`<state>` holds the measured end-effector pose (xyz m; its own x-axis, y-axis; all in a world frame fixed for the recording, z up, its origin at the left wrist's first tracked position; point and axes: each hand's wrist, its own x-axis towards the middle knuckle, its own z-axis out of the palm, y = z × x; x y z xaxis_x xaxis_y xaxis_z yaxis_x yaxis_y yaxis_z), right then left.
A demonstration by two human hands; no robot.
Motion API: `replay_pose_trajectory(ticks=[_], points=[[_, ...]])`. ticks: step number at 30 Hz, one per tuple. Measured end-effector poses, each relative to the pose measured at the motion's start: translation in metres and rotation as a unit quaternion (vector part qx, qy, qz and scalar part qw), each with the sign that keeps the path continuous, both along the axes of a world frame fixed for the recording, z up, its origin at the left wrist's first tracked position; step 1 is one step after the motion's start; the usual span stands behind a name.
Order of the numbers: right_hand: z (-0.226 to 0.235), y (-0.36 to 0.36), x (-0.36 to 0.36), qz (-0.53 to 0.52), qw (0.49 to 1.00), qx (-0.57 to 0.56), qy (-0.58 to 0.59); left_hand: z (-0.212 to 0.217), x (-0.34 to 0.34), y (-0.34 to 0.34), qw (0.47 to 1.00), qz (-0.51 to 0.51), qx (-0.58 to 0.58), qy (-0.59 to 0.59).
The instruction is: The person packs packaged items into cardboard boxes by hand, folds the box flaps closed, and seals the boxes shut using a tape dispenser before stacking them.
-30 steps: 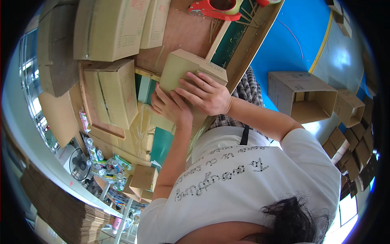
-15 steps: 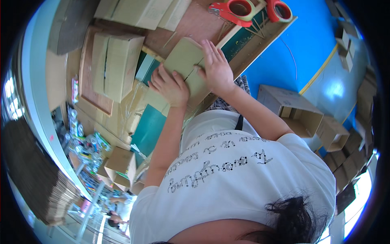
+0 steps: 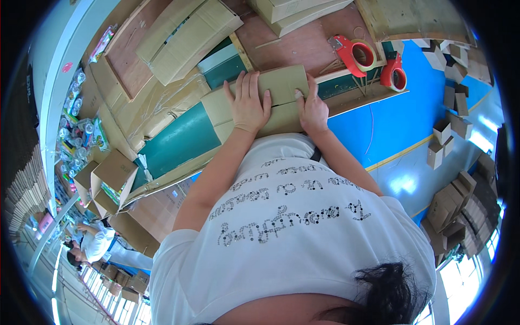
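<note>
A closed brown cardboard box [image 3: 284, 84] lies in front of me at the near edge of the bench, its top flaps meeting in a seam. My left hand [image 3: 249, 105] rests on the left part of its top, fingers stretched toward the far edge. At the right end, my right hand [image 3: 313, 111] has its thumb on top by the seam and its fingers over the end edge, partly hidden. To the right of the box lie two red tape dispensers, one [image 3: 346, 54] farther away and one [image 3: 392, 73] nearer the bench edge.
Another closed box [image 3: 189, 38] lies at the far left, with more boxes [image 3: 298, 13] at the back. Green bench surface [image 3: 181, 138] shows left of my hands. Bagged colourful goods [image 3: 78, 138] and an open carton [image 3: 111, 179] are at left. Small boxes [image 3: 441, 135] stand on the floor at right.
The view has swung, so the bench lies straighter before me. My left hand has moved left over the box top, and my right hand from the top to the right end.
</note>
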<state>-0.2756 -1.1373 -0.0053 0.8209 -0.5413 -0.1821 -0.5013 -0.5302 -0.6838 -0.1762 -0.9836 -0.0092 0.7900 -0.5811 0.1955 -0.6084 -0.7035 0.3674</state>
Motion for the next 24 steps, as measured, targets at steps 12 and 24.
replay_pose_trajectory(ticks=[12, 24], points=[[-0.016, -0.086, 0.0, -0.041, 0.976, -0.202, -0.07, -0.003, 0.005, 0.023, 0.999, -0.038, 0.006, -0.013], [-0.004, -0.115, 0.024, 0.061, 0.952, -0.282, -0.103, 0.0, 0.011, 0.024, 1.0, -0.009, -0.008, -0.02]])
